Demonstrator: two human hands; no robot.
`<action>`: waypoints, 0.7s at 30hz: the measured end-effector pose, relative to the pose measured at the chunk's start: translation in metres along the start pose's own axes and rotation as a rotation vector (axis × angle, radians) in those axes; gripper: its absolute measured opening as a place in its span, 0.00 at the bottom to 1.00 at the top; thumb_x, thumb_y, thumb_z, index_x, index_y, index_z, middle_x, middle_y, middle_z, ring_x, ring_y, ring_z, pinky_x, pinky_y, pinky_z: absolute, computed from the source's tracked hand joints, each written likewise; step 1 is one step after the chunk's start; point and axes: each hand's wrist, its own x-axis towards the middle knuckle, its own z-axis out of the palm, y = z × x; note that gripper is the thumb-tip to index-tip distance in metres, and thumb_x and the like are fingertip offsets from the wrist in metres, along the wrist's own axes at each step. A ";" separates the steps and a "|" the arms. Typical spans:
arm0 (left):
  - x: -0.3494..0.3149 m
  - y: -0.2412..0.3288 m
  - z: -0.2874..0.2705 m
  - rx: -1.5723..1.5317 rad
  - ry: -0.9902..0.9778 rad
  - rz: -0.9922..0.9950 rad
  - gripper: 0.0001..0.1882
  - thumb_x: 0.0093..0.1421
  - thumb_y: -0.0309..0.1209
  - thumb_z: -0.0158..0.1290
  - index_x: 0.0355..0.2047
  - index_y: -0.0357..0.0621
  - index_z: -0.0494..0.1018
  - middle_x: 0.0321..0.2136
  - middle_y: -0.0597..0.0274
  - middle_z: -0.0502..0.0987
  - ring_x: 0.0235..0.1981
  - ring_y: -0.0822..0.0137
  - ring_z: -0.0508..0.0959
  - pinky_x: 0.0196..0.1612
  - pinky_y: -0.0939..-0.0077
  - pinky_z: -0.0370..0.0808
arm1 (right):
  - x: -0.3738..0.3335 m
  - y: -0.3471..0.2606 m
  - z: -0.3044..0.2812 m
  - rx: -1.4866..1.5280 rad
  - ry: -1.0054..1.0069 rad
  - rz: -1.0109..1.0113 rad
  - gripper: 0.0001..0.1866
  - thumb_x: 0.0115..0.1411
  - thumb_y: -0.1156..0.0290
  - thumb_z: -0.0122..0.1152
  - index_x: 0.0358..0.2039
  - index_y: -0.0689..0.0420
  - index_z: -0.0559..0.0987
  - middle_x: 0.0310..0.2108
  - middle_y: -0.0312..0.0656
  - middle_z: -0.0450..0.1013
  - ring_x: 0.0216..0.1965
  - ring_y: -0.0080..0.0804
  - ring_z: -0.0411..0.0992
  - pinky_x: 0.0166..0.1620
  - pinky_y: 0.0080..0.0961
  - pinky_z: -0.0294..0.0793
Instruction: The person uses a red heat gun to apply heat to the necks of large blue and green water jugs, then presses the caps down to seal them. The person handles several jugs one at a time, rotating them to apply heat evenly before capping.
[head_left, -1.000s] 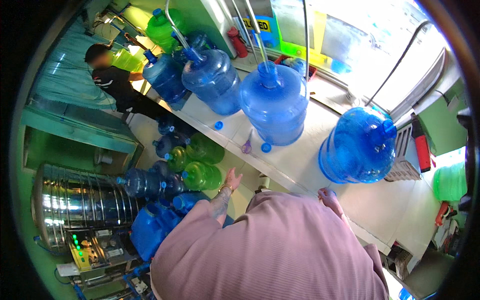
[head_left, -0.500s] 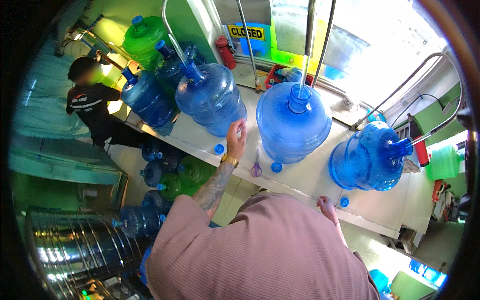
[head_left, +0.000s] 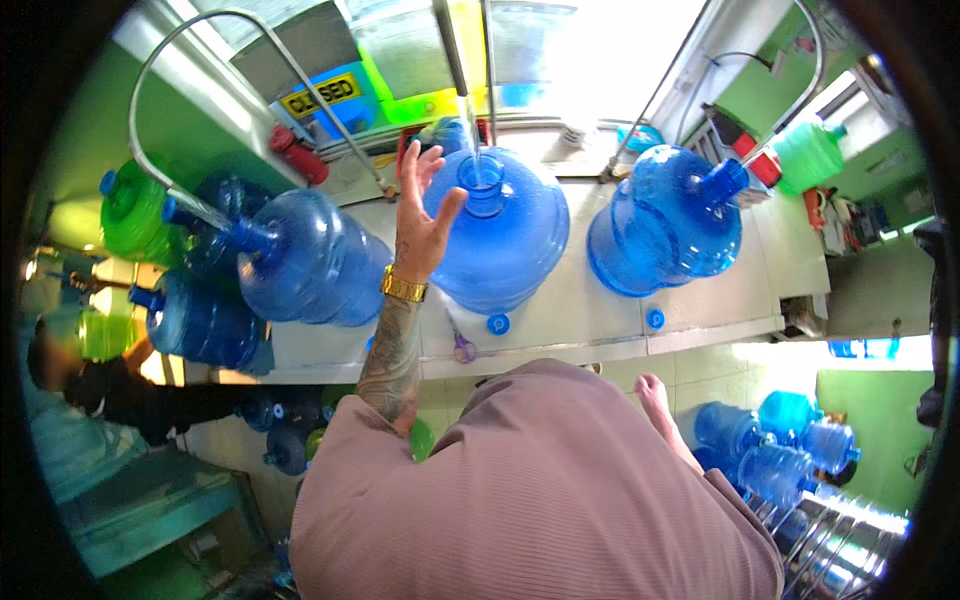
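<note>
Pale counter (head_left: pixel 575 325) runs across the scene, carrying the row of jugs. Big blue middle jug (head_left: pixel 515 245) stands upright on it, straight ahead, neck uncapped. Left jug (head_left: pixel 315 260) is near it on one side; right jug (head_left: pixel 685 215) sits apart on the other. Both blue; left pipe (head_left: pixel 140 110) and right pipe (head_left: pixel 819 65) curve over to their necks. Metal spout (head_left: pixel 452 48) hangs above the middle one, and a clear stream (head_left: pixel 472 128) drops from it into the neck; looks like water. My read: filling is the step in hand, middle jug getting the attention. Can't make out its level. Left hand (head_left: pixel 423 215) is raised just left of that neck, back toward the camera, thumb spread wide from lightly bent fingers, nothing seen in it; depth unclear, so can't tell whether it touches the jug. Right hand (head_left: pixel 653 393) hangs low in front of the counter edge, clear of the jugs; fingers look curled, can't tell if they pinch anything. Purple-handled scissors (head_left: pixel 464 348) lie near the front edge. Loose blue caps: middle cap (head_left: pixel 498 324) in front of the middle jug, right cap (head_left: pixel 655 318) before the right one. Next move calls for a level check, flow off before overflow, then capping squarely.
</note>
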 end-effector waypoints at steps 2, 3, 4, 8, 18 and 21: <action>0.005 0.010 0.013 0.065 -0.203 -0.012 0.45 0.61 0.51 0.61 0.67 0.38 0.54 0.54 0.48 0.74 0.56 0.59 0.75 0.58 0.68 0.71 | 0.016 -0.043 0.019 0.012 -0.099 -0.104 0.22 0.67 0.56 0.55 0.48 0.63 0.78 0.36 0.47 0.80 0.36 0.30 0.78 0.41 0.28 0.76; 0.004 0.013 0.016 0.242 -0.298 -0.054 0.41 0.59 0.49 0.63 0.62 0.36 0.59 0.46 0.47 0.79 0.48 0.55 0.80 0.50 0.64 0.76 | 0.028 -0.072 0.033 -0.011 -0.163 -0.128 0.24 0.67 0.54 0.54 0.50 0.63 0.78 0.38 0.46 0.79 0.37 0.30 0.77 0.42 0.29 0.76; 0.003 0.015 0.020 0.272 -0.300 -0.079 0.39 0.59 0.49 0.63 0.60 0.36 0.61 0.44 0.47 0.79 0.46 0.54 0.81 0.48 0.63 0.77 | 0.037 -0.101 0.046 0.182 -0.259 -0.098 0.24 0.70 0.51 0.51 0.54 0.59 0.74 0.44 0.39 0.75 0.46 0.28 0.73 0.44 0.27 0.74; -0.005 0.015 0.031 0.398 -0.181 -0.051 0.34 0.57 0.48 0.65 0.52 0.36 0.66 0.36 0.46 0.80 0.37 0.47 0.81 0.39 0.56 0.77 | 0.113 -0.242 0.106 0.462 -0.375 -0.324 0.30 0.70 0.47 0.48 0.61 0.58 0.70 0.52 0.42 0.72 0.51 0.32 0.70 0.52 0.35 0.72; -0.011 0.004 0.031 0.550 -0.135 -0.143 0.35 0.53 0.50 0.67 0.50 0.38 0.69 0.38 0.48 0.80 0.40 0.46 0.79 0.44 0.54 0.75 | 0.296 -0.396 0.190 0.022 -0.119 -0.158 0.32 0.70 0.45 0.44 0.61 0.59 0.69 0.56 0.47 0.71 0.55 0.36 0.70 0.57 0.34 0.68; -0.014 -0.001 0.030 0.507 -0.134 -0.177 0.37 0.52 0.51 0.67 0.51 0.38 0.69 0.39 0.49 0.80 0.41 0.46 0.79 0.45 0.54 0.75 | 0.315 -0.382 0.199 0.021 -0.118 -0.202 0.30 0.70 0.47 0.46 0.59 0.60 0.71 0.53 0.47 0.73 0.50 0.35 0.72 0.54 0.35 0.70</action>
